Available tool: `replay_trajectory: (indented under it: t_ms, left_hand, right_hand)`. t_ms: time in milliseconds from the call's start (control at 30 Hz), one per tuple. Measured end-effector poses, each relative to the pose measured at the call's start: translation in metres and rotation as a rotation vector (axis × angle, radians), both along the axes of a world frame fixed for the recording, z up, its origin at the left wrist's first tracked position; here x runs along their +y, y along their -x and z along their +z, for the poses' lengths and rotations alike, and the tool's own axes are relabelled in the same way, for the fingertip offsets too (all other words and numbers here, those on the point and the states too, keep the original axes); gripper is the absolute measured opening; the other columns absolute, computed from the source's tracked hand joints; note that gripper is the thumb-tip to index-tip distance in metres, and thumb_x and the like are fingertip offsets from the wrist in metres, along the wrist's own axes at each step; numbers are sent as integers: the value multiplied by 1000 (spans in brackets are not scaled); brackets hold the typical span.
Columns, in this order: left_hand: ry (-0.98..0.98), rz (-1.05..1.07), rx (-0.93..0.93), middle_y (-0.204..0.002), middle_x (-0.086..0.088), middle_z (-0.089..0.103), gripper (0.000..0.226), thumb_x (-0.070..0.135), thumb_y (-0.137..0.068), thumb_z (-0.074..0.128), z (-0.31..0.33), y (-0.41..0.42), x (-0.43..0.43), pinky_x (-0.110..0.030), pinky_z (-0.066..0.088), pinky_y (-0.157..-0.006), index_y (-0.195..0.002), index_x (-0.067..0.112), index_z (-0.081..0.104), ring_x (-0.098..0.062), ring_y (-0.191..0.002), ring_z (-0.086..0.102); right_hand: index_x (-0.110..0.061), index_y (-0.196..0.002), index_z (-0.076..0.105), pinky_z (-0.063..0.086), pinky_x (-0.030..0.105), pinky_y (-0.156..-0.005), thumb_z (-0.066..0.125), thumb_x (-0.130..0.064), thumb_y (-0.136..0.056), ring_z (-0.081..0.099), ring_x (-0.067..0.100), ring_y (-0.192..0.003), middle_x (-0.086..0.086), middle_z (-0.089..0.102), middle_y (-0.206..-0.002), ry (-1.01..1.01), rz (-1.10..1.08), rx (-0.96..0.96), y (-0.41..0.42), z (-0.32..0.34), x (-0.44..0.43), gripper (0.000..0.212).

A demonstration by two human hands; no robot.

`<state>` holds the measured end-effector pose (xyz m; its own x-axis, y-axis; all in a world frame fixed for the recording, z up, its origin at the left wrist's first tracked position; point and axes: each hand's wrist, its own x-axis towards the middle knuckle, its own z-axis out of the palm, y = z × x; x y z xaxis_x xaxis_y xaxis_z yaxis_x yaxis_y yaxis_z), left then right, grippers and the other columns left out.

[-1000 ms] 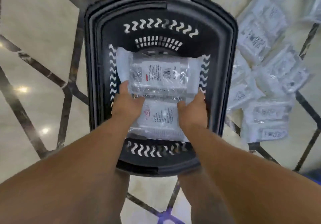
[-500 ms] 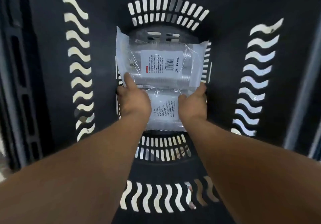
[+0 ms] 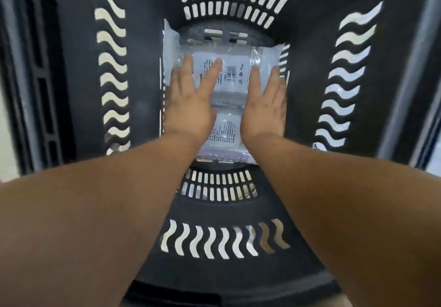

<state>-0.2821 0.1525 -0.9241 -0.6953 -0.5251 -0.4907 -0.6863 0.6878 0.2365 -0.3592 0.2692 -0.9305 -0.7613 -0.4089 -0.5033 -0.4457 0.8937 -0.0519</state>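
Your left hand (image 3: 188, 108) and right hand (image 3: 265, 108) both lay flat, fingers straight, gripping nothing. Under your fingertips, and showing between the two hands, was the far packet (image 3: 232, 75), which your fingers pressed down on. The near packet (image 3: 223, 130) lay between your wrists, partly beneath your palms. Both sat on the floor of the black basket (image 3: 143, 106), whose slotted walls rose outside each hand.

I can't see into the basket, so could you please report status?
Left hand, right hand flat on top packet, fingers straight. Second packet on its near side, both in basket. Nothing in the way.
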Motion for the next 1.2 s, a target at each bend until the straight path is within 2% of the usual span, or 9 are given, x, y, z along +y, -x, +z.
replay_trajectory:
  t_ms: [67,167,267,333,433,533,667,900,1200]
  left_hand:
    - [-15,-42,38,-165,-6,-9,93,44,-91,64,35,4,-5,-49,16,-118,-153,47,-4,-33,-151,0]
    - [49,-93,-20,-165,-9,-7,94,61,-89,57,104,-3,-10,-50,14,-121,-153,44,-10,-35,-151,1]
    - [71,-240,-124,-165,-10,-3,91,63,-90,55,197,-20,-19,-55,19,-118,-153,44,-9,-38,-150,4]
    - [65,-214,-146,-166,-9,-1,90,63,-88,58,270,-29,-21,-61,23,-114,-152,48,-4,-40,-149,7]
    - [80,-124,-120,-166,-7,1,97,62,-84,65,375,-35,-18,-63,24,-112,-152,49,-2,-38,-149,7]
    - [139,-102,-72,-165,-8,3,100,61,-83,66,470,-38,-12,-63,25,-112,-153,48,-4,-38,-149,7]
    - [184,-99,-24,-165,-8,6,99,64,-82,63,561,-40,4,-64,28,-109,-153,47,-4,-37,-149,8]
    - [198,-221,74,-165,-8,4,98,76,-80,52,639,-47,31,-60,31,-109,-154,46,-4,-36,-149,8]
    - [70,-459,111,-166,-9,-1,98,75,-82,52,644,-65,36,-46,22,-119,-155,42,-3,-34,-150,6]
  right_hand:
    - [-21,-159,-7,17,48,-122,53,0,-91,0,41,-152,22,-14,-164,-60,24,-51,3,24,2,93]
    - [-22,-156,-17,18,49,-122,66,-16,-90,-3,41,-152,22,-19,-163,-137,47,-133,3,87,10,106]
    - [-23,-155,-21,17,50,-121,75,-23,-87,-1,41,-152,22,-24,-162,-152,128,-224,4,185,19,118]
    - [-23,-156,-19,18,50,-122,78,-22,-86,-1,41,-152,21,-23,-163,-132,190,-262,3,263,31,119]
    - [-23,-157,-15,16,51,-122,76,-36,-87,-3,41,-152,19,-22,-163,-99,223,-273,5,372,51,116]
    - [-25,-158,-14,18,58,-120,76,-50,-83,-6,41,-152,17,-24,-163,-64,162,-269,8,469,69,119]
    - [-32,-157,-10,22,64,-116,78,-53,-79,-5,38,-152,9,-24,-164,36,26,-251,12,562,93,120]
    - [-36,-158,-9,27,61,-115,73,-59,-81,-3,36,-153,5,-26,-164,69,52,-166,-4,630,137,115]
    - [-31,-159,-4,35,55,-112,63,-65,-85,2,36,-152,7,-23,-165,72,-261,-61,-66,663,171,105]
